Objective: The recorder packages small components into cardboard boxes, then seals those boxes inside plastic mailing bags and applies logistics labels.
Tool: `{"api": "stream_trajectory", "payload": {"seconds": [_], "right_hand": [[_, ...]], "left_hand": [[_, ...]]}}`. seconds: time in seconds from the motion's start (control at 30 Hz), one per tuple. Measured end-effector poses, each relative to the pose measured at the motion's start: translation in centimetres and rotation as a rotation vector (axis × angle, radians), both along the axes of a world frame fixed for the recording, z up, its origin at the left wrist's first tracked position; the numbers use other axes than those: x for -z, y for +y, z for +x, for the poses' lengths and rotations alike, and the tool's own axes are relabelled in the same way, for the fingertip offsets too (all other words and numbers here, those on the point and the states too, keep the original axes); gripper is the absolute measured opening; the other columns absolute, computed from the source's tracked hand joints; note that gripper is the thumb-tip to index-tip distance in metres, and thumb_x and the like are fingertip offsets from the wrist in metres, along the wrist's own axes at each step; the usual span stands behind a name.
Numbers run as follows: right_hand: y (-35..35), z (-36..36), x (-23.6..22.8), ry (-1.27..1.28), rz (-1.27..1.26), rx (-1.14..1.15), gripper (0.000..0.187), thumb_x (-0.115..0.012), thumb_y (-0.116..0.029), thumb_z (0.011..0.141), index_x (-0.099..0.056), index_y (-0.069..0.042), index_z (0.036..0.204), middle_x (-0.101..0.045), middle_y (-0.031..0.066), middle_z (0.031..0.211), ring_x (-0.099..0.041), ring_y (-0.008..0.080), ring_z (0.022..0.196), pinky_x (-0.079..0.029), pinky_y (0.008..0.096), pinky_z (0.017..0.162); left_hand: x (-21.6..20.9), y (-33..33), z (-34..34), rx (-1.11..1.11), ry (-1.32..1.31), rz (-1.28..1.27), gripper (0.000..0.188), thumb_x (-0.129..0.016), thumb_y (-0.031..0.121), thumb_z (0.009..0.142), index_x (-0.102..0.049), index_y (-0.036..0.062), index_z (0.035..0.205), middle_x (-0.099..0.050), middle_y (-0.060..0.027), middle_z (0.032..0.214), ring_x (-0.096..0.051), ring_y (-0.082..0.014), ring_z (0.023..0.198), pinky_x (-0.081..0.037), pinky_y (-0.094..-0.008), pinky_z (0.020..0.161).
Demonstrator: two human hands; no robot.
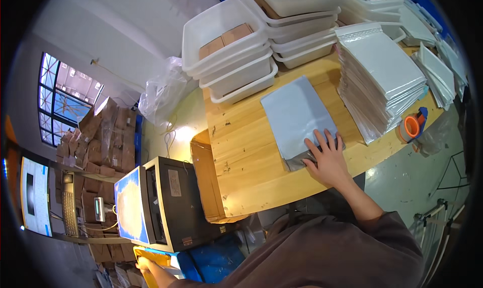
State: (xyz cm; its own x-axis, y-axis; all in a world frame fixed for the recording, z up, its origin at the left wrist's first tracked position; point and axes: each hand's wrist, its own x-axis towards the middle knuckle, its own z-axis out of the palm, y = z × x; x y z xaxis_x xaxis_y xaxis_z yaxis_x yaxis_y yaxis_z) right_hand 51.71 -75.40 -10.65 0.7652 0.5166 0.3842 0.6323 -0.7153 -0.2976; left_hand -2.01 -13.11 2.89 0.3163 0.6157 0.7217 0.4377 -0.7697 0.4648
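My right hand (329,159) lies spread on the near end of a stack of pale blue-grey mailer bags (297,112), its fingers apart over the top bag. The stack rests on a wooden table (241,157). To its right stands a tall pile of white padded envelopes (380,61). Low at the left, my left hand (148,268) is curled at the edge of a yellow bin (160,258). Something white shows inside that bin; the fingertips are small and partly hidden.
White plastic tubs (224,36) are stacked at the table's back, one with cardboard inside. An orange tape dispenser (412,127) sits at the right edge. Left of the table are an open cardboard box (204,177), a dark machine (183,202) and a monitor (35,197).
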Motion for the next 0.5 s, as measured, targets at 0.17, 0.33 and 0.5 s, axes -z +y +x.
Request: {"api": "stream_trajectory", "payload": {"seconds": [0.17, 0.33, 0.5], "right_hand": [[0.3, -0.2, 0.1, -0.022, 0.001, -0.017, 0.056, -0.068, -0.039, 0.091, -0.060, -0.010, 0.138, -0.045, 0.0186, 0.153, -0.039, 0.0442, 0.139, -0.025, 0.0637, 0.117], [-0.5, -0.2, 0.9, -0.040, 0.014, 0.036, 0.051, -0.067, -0.038, 0.090, -0.063, -0.011, 0.132, -0.050, 0.0169, 0.148, -0.043, 0.0424, 0.134, -0.027, 0.0624, 0.115], [-0.1, -0.7, 1.6, -0.097, 0.083, 0.105, 0.041, -0.065, -0.039, 0.092, -0.066, -0.011, 0.122, -0.057, 0.0128, 0.137, -0.047, 0.0391, 0.130, -0.028, 0.0629, 0.113]], "left_hand": [[-1.5, 3.4, 8.8, -0.274, -0.084, -0.116, 0.041, -0.058, 0.013, 0.094, -0.067, 0.0021, 0.133, -0.071, -0.0156, 0.129, -0.067, -0.0312, 0.117, -0.050, -0.0349, 0.103], [-8.0, -8.5, 42.9, 0.423, 0.061, -0.301, 0.027, -0.063, 0.026, 0.100, -0.073, 0.0061, 0.116, -0.072, -0.0040, 0.103, -0.064, -0.0140, 0.087, -0.050, -0.0263, 0.074], [-12.4, -17.1, 65.1, 0.590, 0.242, -0.623, 0.041, -0.068, 0.039, 0.091, -0.074, 0.0007, 0.104, -0.071, -0.0076, 0.091, -0.059, -0.0168, 0.068, -0.042, -0.0279, 0.056]]}}
